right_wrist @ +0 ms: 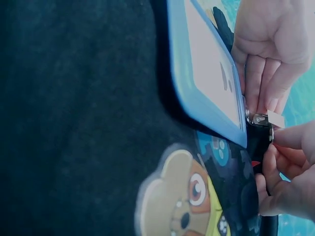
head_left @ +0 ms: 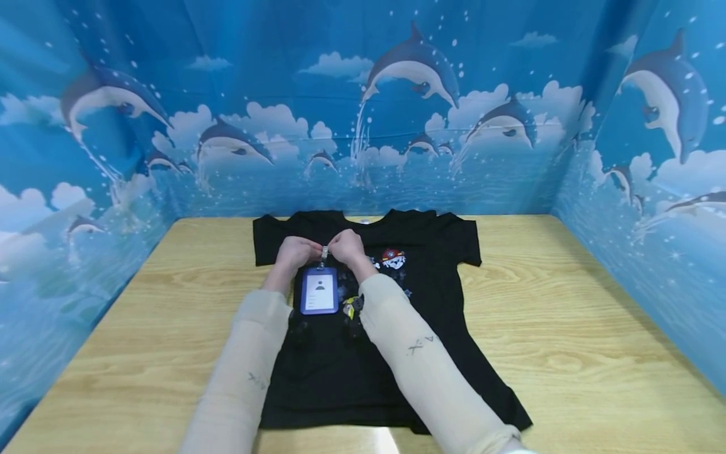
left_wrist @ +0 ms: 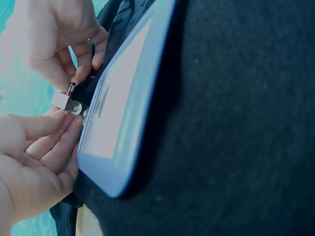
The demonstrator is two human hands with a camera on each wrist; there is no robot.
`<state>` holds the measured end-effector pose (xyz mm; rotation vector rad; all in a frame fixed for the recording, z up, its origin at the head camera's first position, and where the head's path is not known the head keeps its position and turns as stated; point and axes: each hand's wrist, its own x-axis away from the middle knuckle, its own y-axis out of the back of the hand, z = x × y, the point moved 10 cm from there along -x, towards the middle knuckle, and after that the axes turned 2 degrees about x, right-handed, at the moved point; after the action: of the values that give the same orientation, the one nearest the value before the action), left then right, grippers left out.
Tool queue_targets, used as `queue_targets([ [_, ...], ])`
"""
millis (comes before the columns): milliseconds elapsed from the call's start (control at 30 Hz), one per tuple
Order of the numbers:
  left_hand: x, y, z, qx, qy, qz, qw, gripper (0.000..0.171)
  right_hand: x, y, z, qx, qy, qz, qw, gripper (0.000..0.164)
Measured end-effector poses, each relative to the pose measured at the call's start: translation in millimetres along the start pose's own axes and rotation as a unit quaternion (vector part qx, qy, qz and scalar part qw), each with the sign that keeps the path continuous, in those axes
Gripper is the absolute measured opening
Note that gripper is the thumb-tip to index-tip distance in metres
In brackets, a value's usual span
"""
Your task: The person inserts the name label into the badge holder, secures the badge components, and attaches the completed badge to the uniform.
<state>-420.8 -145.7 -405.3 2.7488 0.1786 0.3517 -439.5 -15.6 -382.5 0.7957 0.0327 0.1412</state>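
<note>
An ID badge in a blue frame (head_left: pixel 319 313) lies over the front of a black T-shirt (head_left: pixel 437 302). A small metal clip (left_wrist: pixel 75 106) with a pale strap piece (left_wrist: pixel 60 100) joins its top edge. My left hand (head_left: pixel 296 253) pinches the clip from the left, thumb and fingertips meeting on it beside the badge. From the other side my right hand (head_left: pixel 347 246) pinches the clip's far end between thumb and forefinger, its other fingers curled close to the shirt. In the right wrist view the badge (right_wrist: pixel 184 64) stands tilted above the cloth.
The shirt lies spread on a wooden table (head_left: pixel 567 315), neckline away from me, with cartoon dog prints (head_left: pixel 393 258) on its chest. A blue dolphin-patterned curtain (head_left: pixel 317 157) encloses the table's back and sides.
</note>
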Motion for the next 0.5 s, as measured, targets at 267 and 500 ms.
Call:
queue_targets([
  [267,1.0,0.5,0.3,0.002,0.000,0.010,0.9999,0.019,-0.9,-3.9,-3.1,-0.037,0.000,0.020,0.999,0.016],
  [500,1.6,-4.1,-1.8,0.004,-0.011,0.014,0.9998,0.020,-1.8,-3.7,-11.3,-0.059,-0.025,0.026,0.998,0.015],
])
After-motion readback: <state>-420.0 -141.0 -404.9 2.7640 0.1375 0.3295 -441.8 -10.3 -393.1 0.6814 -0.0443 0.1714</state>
